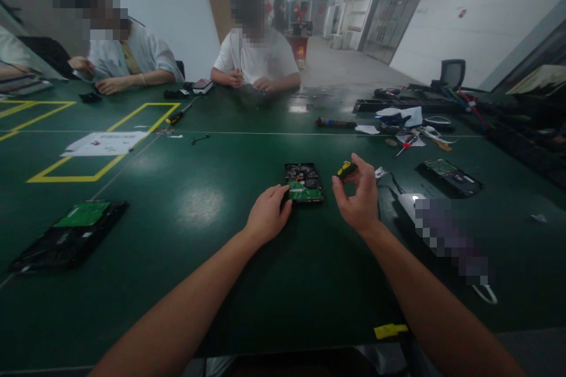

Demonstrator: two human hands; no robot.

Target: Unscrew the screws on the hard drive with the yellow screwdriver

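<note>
A hard drive [303,179] lies on the green table in front of me, its green circuit board facing up on the near half. My left hand [269,212] grips the drive's left edge, with fingertips by the circuit board. Between the thumb and fingers of my right hand [360,197] is a screwdriver [346,169] with a yellow and black handle. Its thin shaft slants down towards the drive's right side; whether the tip touches is too small to tell.
More drives lie at the left [71,235] and right [451,177]. A white pouch-like object, partly blurred out [407,203], rests right of my right forearm. Farther back are a red screwdriver [409,141], another yellow screwdriver [174,116] and papers [106,143]. People sit across the table.
</note>
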